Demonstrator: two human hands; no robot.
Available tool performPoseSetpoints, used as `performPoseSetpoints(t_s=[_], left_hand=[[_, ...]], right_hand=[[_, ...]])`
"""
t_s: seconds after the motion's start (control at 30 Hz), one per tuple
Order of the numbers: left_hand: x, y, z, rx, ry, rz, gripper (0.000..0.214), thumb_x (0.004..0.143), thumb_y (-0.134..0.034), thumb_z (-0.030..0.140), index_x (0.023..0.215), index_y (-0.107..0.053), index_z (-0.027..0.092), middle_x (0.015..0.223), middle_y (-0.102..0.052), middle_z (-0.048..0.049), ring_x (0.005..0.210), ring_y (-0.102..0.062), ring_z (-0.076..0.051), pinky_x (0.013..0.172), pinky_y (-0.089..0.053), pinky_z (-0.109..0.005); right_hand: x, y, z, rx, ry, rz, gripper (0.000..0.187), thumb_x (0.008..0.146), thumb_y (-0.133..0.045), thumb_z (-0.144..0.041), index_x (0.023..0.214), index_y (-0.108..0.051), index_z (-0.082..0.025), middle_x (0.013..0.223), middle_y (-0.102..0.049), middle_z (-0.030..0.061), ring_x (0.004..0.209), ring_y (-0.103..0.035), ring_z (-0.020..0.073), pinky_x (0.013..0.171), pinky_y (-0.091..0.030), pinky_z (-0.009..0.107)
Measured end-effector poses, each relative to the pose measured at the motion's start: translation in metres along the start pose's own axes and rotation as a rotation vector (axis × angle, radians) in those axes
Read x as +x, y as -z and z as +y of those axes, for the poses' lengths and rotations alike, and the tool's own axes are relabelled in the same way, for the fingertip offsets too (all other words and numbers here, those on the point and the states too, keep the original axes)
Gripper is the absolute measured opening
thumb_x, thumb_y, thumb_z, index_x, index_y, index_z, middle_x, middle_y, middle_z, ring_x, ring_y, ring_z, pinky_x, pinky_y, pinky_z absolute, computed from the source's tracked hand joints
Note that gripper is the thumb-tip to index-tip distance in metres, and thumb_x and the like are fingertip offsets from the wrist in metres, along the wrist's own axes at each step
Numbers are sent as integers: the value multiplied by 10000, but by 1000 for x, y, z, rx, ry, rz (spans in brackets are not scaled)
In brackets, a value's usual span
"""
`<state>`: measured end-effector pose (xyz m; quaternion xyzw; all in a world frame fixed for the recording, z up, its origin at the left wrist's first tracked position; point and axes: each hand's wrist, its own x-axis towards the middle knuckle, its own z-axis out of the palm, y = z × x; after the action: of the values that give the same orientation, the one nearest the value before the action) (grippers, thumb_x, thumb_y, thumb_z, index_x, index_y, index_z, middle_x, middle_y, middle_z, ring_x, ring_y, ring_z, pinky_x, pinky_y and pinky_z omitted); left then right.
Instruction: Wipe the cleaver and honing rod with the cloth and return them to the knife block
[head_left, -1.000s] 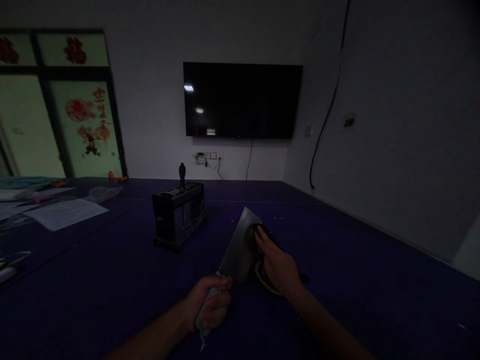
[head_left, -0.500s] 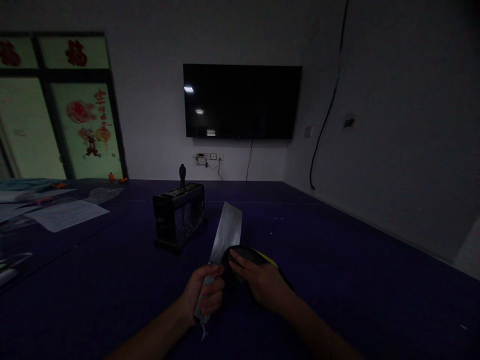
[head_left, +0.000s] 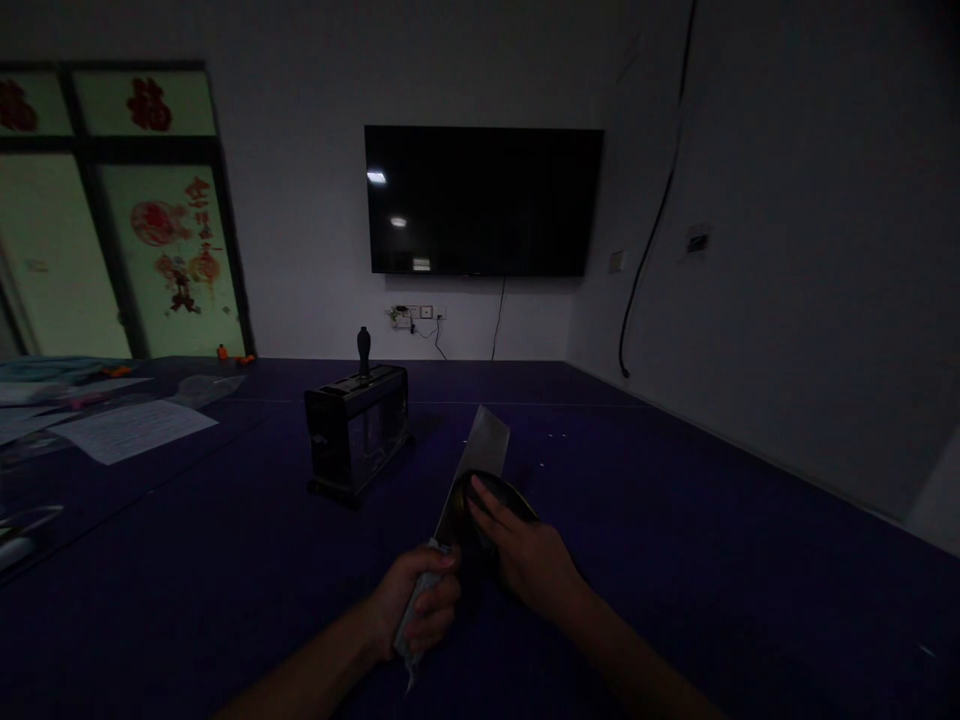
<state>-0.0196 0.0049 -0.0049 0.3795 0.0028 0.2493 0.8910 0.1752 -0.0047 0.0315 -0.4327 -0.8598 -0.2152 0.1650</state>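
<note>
My left hand [head_left: 420, 608] is closed around the wrapped, pale handle of a cleaver [head_left: 487, 440]. Its broad blade points up and away, tilted to the right. My right hand [head_left: 529, 550] grips a dark rounded object with a thin yellow edge [head_left: 495, 483], its fingers lying over the top. That object covers part of the blade's lower right side; whether it touches the steel I cannot tell. Beyond the cleaver, to the left, stands a black knife block [head_left: 356, 430] with see-through sides and one dark handle [head_left: 364, 350] sticking out of its top.
Everything rests on a dark blue-purple table [head_left: 225, 560]. Paper sheets [head_left: 139, 430] and clear plastic [head_left: 206, 388] lie at the left. Small orange items [head_left: 223, 352] sit at the far edge. A television [head_left: 484, 200] hangs on the wall, and a black cable [head_left: 652, 240] runs down at the right.
The cleaver blade has shifted right and leans further that way. The dark object in my right hand has tilted and moved slightly up and right over the blade. Both hands keep their grip.
</note>
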Motion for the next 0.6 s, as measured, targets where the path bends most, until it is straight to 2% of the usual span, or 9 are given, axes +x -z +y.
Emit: performPoseSetpoints(t_s=[0.33, 0.6], left_hand=[[0, 1, 5, -14, -85, -69, 196, 893, -329, 221, 760, -472, 206, 417, -425, 66, 247, -275, -79, 279, -358, -158], [-3, -11, 13, 7, -140, -66, 205, 895, -333, 208, 756, -483, 195, 416, -411, 67, 250, -285, -75, 290, -384, -161]], right_hand=[[1, -4, 2, 38, -43, -36, 677, 757, -354, -36, 1402, -328, -239, 1498, -172, 51, 747, -671, 156, 607, -549, 289], [0, -7, 4, 63, -61, -39, 706, 740, -357, -24, 1404, -319, -261, 1502, -187, 45, 811, -665, 152, 673, -547, 286]])
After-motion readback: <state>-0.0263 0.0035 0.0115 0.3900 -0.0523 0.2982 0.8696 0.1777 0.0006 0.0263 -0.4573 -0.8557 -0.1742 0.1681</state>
